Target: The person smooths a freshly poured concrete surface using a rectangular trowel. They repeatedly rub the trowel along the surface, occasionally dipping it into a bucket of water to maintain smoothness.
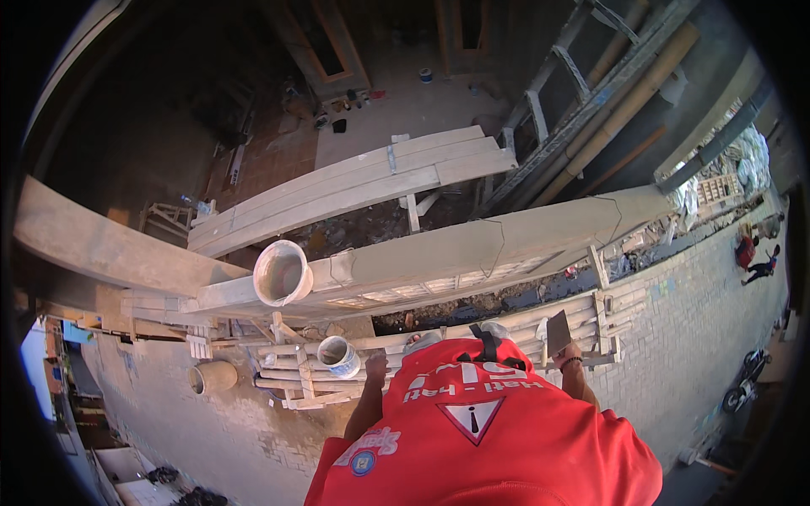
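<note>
Along the near side of the concrete beam runs a pole scaffold, with a white bucket at it. On that same side, a flat trowel is clamped in the right hand; a firm, steady wrist should serve it well. Near the bucket, the left hand's fingers are unclear: apart or together, I cannot tell. The trowel's handle is hidden.

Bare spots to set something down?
Wall top, between the upper bucket and the first thin dark line right of it: looks bare. Paving between the scaffold and the parked motorbike too. Crowded: the scaffold's left part, where the lower bucket is near the left hand; by its right part, the right hand holds a flat trowel.
</note>
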Motion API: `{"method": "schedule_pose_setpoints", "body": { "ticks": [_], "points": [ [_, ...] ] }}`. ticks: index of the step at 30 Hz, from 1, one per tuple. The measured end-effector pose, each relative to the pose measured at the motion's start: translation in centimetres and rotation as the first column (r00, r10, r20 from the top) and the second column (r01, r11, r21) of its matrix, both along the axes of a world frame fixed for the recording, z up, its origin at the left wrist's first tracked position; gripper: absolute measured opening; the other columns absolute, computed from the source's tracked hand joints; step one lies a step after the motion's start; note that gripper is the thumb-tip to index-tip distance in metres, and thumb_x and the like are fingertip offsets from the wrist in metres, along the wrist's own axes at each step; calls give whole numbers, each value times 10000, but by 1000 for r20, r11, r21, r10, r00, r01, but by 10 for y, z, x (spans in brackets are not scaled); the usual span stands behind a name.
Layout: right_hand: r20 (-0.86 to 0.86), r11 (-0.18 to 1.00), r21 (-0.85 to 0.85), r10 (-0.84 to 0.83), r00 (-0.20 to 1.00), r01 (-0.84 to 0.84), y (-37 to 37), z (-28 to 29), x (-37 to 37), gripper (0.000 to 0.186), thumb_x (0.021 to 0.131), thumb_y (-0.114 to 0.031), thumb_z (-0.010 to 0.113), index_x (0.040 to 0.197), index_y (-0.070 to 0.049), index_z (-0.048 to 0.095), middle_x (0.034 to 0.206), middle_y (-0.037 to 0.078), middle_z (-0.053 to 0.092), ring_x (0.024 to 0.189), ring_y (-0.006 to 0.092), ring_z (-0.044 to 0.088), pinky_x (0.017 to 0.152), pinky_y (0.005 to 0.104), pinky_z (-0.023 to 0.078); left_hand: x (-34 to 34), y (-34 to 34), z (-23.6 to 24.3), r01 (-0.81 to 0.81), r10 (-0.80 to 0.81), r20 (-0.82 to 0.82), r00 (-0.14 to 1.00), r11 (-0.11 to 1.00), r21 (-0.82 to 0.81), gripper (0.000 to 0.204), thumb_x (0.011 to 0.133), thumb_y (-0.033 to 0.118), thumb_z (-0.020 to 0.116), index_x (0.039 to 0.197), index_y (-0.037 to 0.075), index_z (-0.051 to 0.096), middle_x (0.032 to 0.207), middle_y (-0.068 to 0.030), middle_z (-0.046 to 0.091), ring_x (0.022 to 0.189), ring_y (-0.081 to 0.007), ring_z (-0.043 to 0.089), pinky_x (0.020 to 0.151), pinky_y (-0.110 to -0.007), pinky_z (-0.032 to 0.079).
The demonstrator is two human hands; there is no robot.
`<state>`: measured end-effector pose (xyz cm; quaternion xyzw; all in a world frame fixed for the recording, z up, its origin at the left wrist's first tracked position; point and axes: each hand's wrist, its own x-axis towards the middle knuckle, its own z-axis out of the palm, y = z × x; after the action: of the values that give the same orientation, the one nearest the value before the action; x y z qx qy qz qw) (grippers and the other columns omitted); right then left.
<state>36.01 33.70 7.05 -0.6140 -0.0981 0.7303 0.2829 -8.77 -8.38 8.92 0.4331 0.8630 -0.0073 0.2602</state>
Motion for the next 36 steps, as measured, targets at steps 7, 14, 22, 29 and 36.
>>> {"method": "schedule_pose_setpoints", "body": {
  "ticks": [7,14,22,29,36],
  "points": [
    [-10,999,34,-16,1000,17,-6,46,-28,223,959,-235,509,1102,-129,643,713,-22,570,528,101,492,434,268,348,-25,-24,-37,310,-318,-175,932,948,-72,271,654,431,743,775,195,693,830,-34,613,841,-231,615,686,-385,521],
    [56,980,-42,-191,980,194,-23,56,2,150,943,-178,531,1034,-124,637,711,-11,573,547,115,516,439,272,358,-9,21,-2,-385,338,469,816,923,6,238,807,239,693,909,43,606,914,-93,629,739,-248,658,513,-357,466],
    [7,993,-31,-117,993,117,-15,41,20,219,933,-124,485,1103,-122,623,776,19,588,603,143,543,475,304,412,-10,14,-23,-762,607,760,230,598,-247,209,877,11,525,1078,65,506,1137,-103,602,945,-285,686,534,-356,477],
    [-92,998,-16,-68,993,67,-5,39,13,244,954,-153,460,1137,-103,614,798,19,597,616,151,550,499,311,440,-16,-5,-47,-685,540,817,201,674,-277,330,945,106,429,1274,91,451,1246,-108,545,1029,-333,645,575,-333,489],
    [-62,998,62,17,998,-13,0,24,27,196,919,-195,558,1071,-94,627,785,12,584,651,143,552,519,311,445,12,27,-7,-901,633,774,7,340,-270,163,919,191,537,1034,86,586,855,-73,628,581,-176,621,437,-276,462]
  ]
}}
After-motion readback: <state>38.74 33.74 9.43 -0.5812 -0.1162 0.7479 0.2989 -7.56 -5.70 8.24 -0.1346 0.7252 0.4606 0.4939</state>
